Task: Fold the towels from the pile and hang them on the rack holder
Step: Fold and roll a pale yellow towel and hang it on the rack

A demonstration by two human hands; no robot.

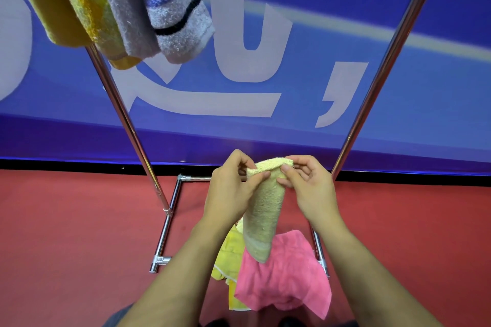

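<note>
Both hands pinch the top edge of a folded pale yellow towel (261,210): the left hand (233,188) grips its left corner, the right hand (308,183) its right. The towel hangs over a pink towel (284,279) and what looks like a yellow towel (228,255) on the red floor (79,247). Four towels (119,8) hang far left on the rack (127,119).
</note>
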